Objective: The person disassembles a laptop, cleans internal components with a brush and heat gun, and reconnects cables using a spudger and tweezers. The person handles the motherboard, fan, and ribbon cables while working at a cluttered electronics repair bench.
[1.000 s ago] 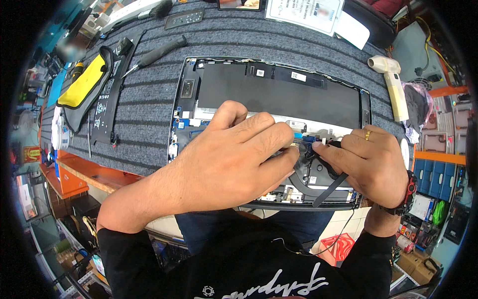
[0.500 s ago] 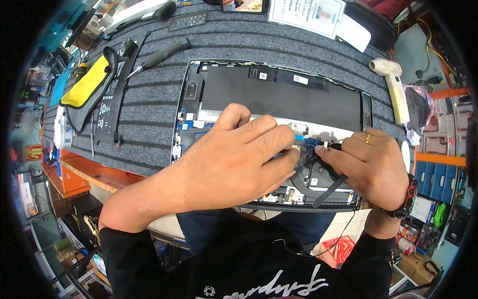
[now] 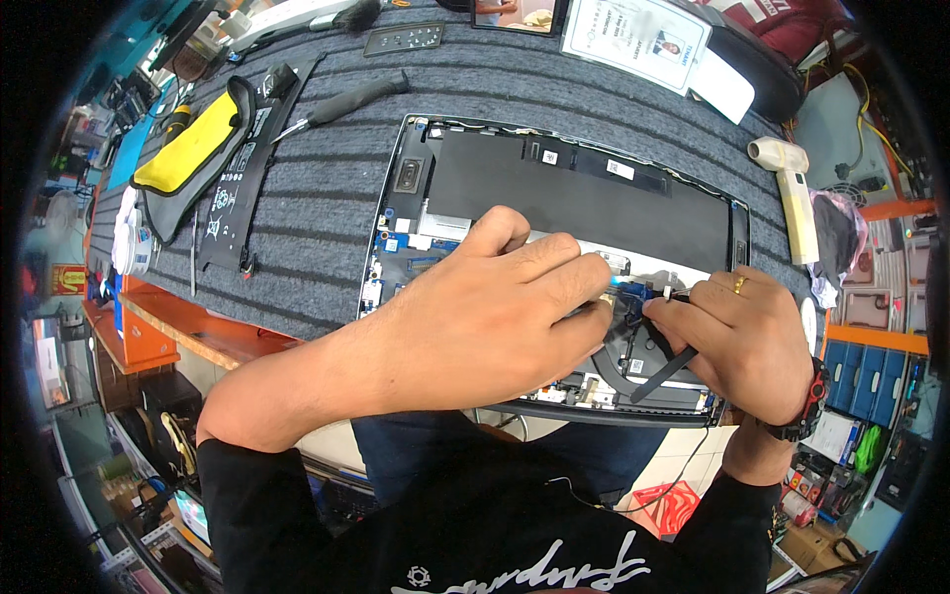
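An opened laptop [image 3: 574, 188] lies with its inner parts bare, a wide black panel along its far half. Across its near half reaches my left hand [image 3: 524, 307], fingers curled and pressed together by a blue connector piece [image 3: 633, 289]; what their tips hold is hidden. My right hand [image 3: 742, 332], with a ring and a black watch, pinches close to the same connector from the right. Something small shows at its fingertips, too small to name. A flat black strip [image 3: 663, 374] comes out from under this hand; whether it is held I cannot tell.
On the ribbed grey mat [image 3: 317, 198] lie a dark-handled screwdriver [image 3: 346, 104], a black battery pack [image 3: 233, 208] and a yellow-and-grey pouch [image 3: 193, 148]. A cream hot-air tool or dryer [image 3: 792, 193] rests at the right, and a card holder [image 3: 638, 45] lies at the back.
The view has shifted, so laptop and mat lie a little further right in it. My left hand stays by the blue connector, and my right hand keeps its pinch beside it.
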Action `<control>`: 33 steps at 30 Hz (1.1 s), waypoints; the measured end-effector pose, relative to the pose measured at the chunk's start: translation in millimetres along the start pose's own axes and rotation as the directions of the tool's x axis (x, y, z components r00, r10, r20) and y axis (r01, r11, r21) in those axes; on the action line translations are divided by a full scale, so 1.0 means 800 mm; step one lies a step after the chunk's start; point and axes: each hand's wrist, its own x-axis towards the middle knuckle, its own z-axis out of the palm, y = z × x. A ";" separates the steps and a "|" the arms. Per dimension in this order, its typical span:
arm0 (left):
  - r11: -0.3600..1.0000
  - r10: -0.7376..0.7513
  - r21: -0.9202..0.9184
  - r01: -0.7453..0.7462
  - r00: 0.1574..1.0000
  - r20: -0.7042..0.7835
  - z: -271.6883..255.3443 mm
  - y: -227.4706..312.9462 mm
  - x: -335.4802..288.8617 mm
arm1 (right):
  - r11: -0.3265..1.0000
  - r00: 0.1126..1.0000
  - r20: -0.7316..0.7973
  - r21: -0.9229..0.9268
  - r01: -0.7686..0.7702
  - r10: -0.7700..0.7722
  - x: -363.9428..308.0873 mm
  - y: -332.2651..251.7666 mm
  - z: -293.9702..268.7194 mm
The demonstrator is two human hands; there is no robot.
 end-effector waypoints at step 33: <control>0.996 -0.010 -0.087 0.024 0.988 0.157 0.002 0.006 0.001 | 1.000 1.000 -0.005 -0.001 0.008 -0.008 -0.003 0.000 0.000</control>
